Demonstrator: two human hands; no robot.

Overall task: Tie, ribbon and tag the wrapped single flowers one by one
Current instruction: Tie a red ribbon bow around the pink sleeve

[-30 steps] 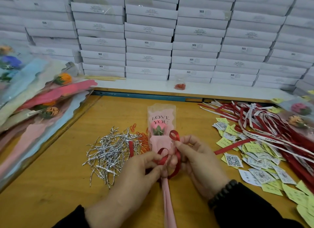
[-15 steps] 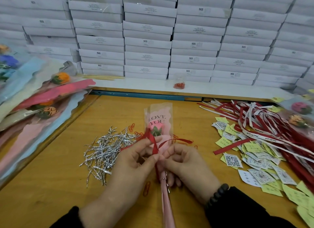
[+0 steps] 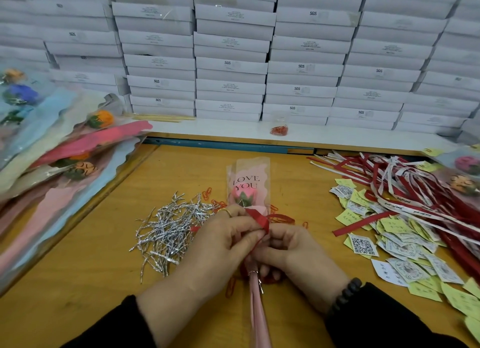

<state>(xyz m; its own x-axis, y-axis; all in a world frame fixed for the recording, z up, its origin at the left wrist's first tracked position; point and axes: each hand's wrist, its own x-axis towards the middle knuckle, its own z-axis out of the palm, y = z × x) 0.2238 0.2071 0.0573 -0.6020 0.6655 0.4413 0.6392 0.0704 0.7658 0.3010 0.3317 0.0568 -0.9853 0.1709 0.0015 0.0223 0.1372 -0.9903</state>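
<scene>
A pink wrapped single flower [image 3: 248, 189] with "LOVE YOU" on its clear sleeve lies in the middle of the wooden table [image 3: 78, 282], stem toward me. A red ribbon [image 3: 261, 220] is wound around its neck. My left hand [image 3: 223, 246] pinches the ribbon at the neck from the left. My right hand [image 3: 293, 251] grips the ribbon and the wrap from the right; its fingertips are partly hidden. A silver twist tie [image 3: 255, 276] shows on the stem just below my hands.
A heap of silver twist ties [image 3: 171, 228] lies left of the flower. Paper tags [image 3: 389, 243] and red and white ribbons [image 3: 415, 191] cover the right side. Wrapped flowers [image 3: 59, 153] are piled at left. White boxes [image 3: 233, 62] are stacked along the back.
The ribbon loops that I held apart have been drawn in tight at the flower's neck. Both hands have closed together over the knot.
</scene>
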